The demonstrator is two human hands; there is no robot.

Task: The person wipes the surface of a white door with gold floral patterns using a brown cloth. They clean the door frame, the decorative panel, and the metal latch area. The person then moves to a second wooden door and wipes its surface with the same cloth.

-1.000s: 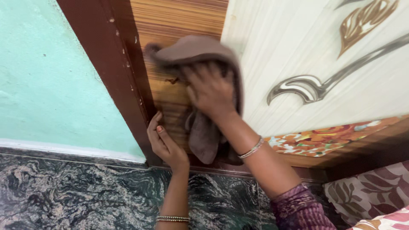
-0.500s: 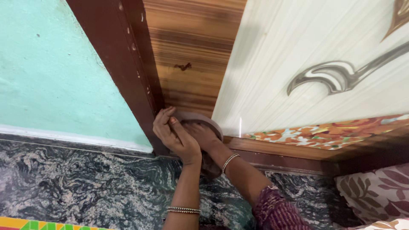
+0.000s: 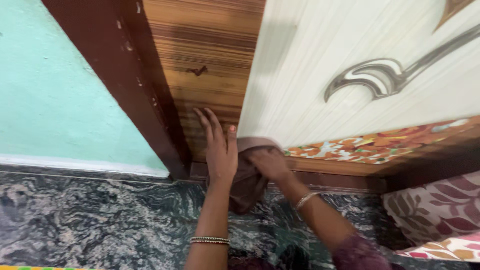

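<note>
Brown cloth (image 3: pixel 248 181) is bunched against the foot of the wooden door (image 3: pixel 210 55), gripped by the right hand (image 3: pixel 267 164). Beside it, the left hand (image 3: pixel 220 147) lies flat on the door, fingers spread. Below the door lies dark marbled floor (image 3: pixel 85 220).

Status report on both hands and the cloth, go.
Left hand flat on the wood-grain door panel, fingers spread. Right hand pressing the brown cloth at the door's bottom edge. Nothing in the way.
</note>
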